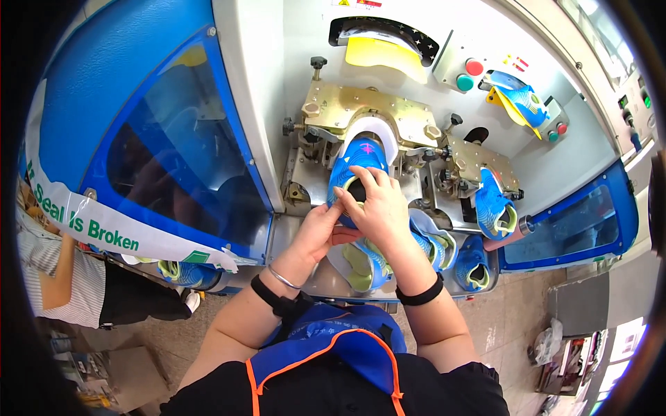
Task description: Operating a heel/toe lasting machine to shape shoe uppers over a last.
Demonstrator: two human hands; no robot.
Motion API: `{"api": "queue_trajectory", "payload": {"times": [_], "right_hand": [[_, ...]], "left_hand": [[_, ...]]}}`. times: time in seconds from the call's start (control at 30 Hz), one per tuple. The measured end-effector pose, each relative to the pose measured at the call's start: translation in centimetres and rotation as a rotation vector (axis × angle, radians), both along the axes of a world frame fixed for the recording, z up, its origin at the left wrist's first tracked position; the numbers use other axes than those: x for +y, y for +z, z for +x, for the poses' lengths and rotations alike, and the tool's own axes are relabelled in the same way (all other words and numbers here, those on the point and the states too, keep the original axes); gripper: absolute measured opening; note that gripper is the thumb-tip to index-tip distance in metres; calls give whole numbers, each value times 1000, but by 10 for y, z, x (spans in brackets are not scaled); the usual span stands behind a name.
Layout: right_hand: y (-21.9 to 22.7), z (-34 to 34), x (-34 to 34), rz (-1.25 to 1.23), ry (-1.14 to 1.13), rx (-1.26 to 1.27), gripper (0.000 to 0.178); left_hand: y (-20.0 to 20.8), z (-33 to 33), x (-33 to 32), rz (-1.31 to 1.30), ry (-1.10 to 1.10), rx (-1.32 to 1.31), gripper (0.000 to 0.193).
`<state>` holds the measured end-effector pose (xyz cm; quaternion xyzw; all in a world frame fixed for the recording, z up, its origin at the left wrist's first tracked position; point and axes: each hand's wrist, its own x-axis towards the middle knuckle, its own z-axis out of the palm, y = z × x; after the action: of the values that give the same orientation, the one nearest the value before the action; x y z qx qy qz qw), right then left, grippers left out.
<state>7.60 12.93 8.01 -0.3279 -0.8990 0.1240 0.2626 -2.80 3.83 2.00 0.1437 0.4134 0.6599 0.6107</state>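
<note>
A blue shoe upper (345,170) with a pink mark points its toe into the curved white pad (386,129) of a brass-coloured clamping machine (348,102). My left hand (320,229) grips its near left edge, thumb on top and fingers underneath. My right hand (378,208) closes over the collar from the right, its fingertips at the opening and its thumb close to the left thumb. Both hands partly hide the heel end. Just below them, more blue uppers with yellow-green lining (368,267) lie on the metal ledge.
Right of the hands, a second clamp station (479,170) holds another blue upper (493,204). Red (474,67) and green (465,82) buttons sit on the back panel. A blue windowed door (187,152) flanks the left side. A person in a striped top (80,277) stands beyond it.
</note>
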Motion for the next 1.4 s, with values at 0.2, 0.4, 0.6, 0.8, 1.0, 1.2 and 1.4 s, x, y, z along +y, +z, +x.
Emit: {"api": "queue_trajectory", "payload": {"times": [0.2, 0.4, 0.6, 0.8, 1.0, 1.2, 1.4], "right_hand": [[-3, 1, -2, -9, -3, 0, 51], [-3, 3, 1, -35, 31, -24, 52], [-12, 9, 4, -43, 84, -58, 54], [-21, 23, 0, 80, 117, -135, 54], [-33, 66, 21, -41, 334, 107, 57], [-76, 194, 44, -265, -125, 419, 18], [-141, 260, 37, -278, -263, 61, 62]], "left_hand": [[1, 0, -2, 1, -4, 23, 41], [-6, 7, -3, -37, 52, 4, 42], [-30, 17, -5, -113, 123, -61, 42], [-64, 31, -4, -32, 253, -129, 41], [-69, 31, 1, -45, 150, -3, 51], [-55, 54, -22, -198, 185, -88, 61], [-70, 100, -15, -271, -187, 369, 46]]}}
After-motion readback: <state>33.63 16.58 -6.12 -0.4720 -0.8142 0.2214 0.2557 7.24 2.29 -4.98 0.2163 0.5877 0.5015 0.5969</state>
